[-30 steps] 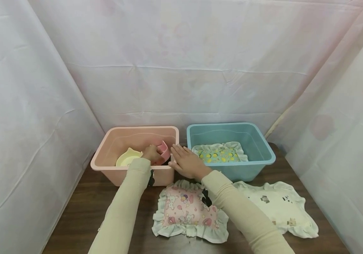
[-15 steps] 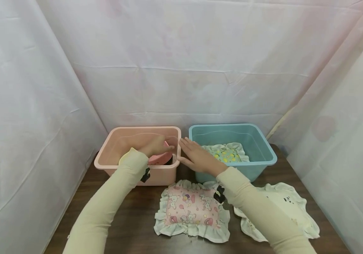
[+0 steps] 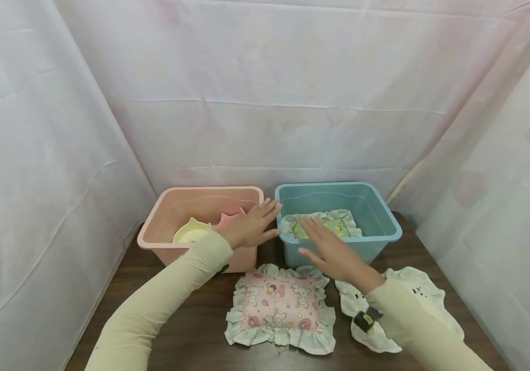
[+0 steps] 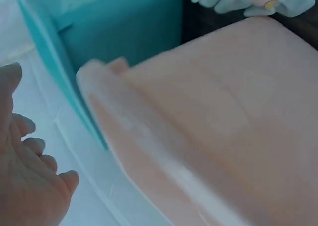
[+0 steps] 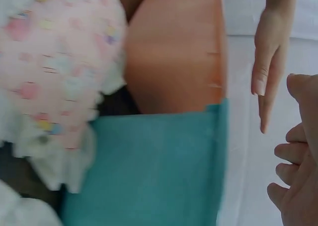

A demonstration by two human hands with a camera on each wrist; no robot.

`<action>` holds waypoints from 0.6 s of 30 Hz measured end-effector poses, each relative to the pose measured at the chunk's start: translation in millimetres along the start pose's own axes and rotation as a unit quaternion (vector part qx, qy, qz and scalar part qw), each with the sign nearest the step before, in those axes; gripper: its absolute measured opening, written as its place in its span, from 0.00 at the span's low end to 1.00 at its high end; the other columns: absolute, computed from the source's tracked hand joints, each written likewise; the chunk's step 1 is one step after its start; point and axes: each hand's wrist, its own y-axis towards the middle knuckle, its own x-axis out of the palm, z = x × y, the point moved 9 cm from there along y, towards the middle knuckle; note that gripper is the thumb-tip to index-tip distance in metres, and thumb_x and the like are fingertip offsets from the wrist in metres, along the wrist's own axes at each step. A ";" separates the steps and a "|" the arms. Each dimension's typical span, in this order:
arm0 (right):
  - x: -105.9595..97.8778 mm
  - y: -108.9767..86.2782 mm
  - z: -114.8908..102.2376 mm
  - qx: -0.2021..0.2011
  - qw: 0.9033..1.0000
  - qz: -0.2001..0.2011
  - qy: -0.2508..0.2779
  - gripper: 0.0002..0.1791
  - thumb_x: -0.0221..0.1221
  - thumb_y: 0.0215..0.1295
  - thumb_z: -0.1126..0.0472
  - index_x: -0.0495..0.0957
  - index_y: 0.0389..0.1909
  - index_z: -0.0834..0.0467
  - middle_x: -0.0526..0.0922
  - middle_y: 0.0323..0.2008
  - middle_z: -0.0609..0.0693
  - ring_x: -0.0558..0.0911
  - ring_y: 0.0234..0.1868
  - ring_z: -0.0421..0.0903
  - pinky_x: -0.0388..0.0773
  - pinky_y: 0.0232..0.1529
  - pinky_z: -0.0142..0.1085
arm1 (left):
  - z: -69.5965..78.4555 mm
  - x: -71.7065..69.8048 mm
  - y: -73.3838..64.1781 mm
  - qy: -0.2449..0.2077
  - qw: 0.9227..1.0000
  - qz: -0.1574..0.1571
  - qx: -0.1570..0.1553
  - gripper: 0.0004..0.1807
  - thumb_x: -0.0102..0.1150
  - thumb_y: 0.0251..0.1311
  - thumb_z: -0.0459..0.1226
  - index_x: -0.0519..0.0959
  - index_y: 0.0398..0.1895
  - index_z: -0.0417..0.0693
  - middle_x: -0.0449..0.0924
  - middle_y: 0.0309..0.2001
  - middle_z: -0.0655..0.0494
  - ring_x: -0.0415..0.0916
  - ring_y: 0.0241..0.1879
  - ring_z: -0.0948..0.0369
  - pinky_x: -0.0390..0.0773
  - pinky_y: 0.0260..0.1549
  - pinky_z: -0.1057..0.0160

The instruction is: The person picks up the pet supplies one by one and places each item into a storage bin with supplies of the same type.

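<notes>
My left hand [image 3: 253, 225] hovers over the right end of the pink bin [image 3: 153, 219], fingers extended and holding nothing. Inside that bin are a yellow bowl [image 3: 191, 231] with pointed ears and a pink star-edged dish [image 3: 228, 220], partly hidden by the hand. My right hand [image 3: 334, 252] is in front of the blue bin [image 3: 387, 219], its fingers straight and nothing in them. A lemon-print pillow [image 3: 339, 226] with a frilled edge lies in the blue bin. Both hands also show in the right wrist view, apart from each other.
A pink frilled pillow [image 3: 280, 301] lies on the dark wooden table [image 3: 190, 330] in front of the bins. To its right is a white frilled pillow [image 3: 424, 304], partly covered by the right sleeve. Pale curtains [image 3: 265, 87] stand behind and at both sides.
The left hand has let go of the pink dish, leaving it in the pink bin, and risen rightward. The right hand has moved right, from the pink bin's rim to before the blue bin.
</notes>
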 end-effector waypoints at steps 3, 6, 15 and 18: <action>9.9 -23.3 2.6 0.004 1.000 0.007 0.014 0.40 0.48 0.72 0.43 0.43 0.76 0.54 0.46 0.75 0.53 0.46 0.75 0.56 0.53 0.68 0.57 | 5.2 8.6 3.2 -0.006 1.000 0.005 0.014 0.40 0.42 0.72 0.53 0.43 0.76 0.43 0.37 0.77 0.46 0.32 0.75 0.49 0.45 0.69 0.43; 21.5 -44.3 3.7 0.005 1.000 0.012 0.014 0.40 0.51 0.71 0.45 0.47 0.75 0.56 0.49 0.75 0.55 0.48 0.75 0.58 0.55 0.67 0.58 | 6.5 17.1 6.7 -0.002 1.000 0.008 0.021 0.38 0.38 0.73 0.53 0.43 0.76 0.42 0.38 0.77 0.46 0.34 0.75 0.48 0.46 0.69 0.41; 61.4 -87.1 -3.3 0.006 1.000 -0.009 0.001 0.39 0.55 0.69 0.46 0.53 0.74 0.57 0.55 0.73 0.53 0.53 0.74 0.56 0.59 0.66 0.55 | -6.8 41.4 11.2 0.001 1.000 -0.006 0.003 0.34 0.28 0.75 0.52 0.39 0.77 0.47 0.34 0.77 0.51 0.31 0.76 0.50 0.42 0.71 0.45; 70.0 -93.8 -8.0 0.003 1.000 -0.011 -0.011 0.39 0.54 0.68 0.45 0.54 0.74 0.57 0.56 0.73 0.53 0.54 0.74 0.54 0.60 0.66 0.53 | -7.8 43.3 10.3 -0.003 1.000 -0.010 0.003 0.34 0.28 0.75 0.52 0.40 0.77 0.46 0.35 0.77 0.50 0.32 0.76 0.50 0.41 0.71 0.46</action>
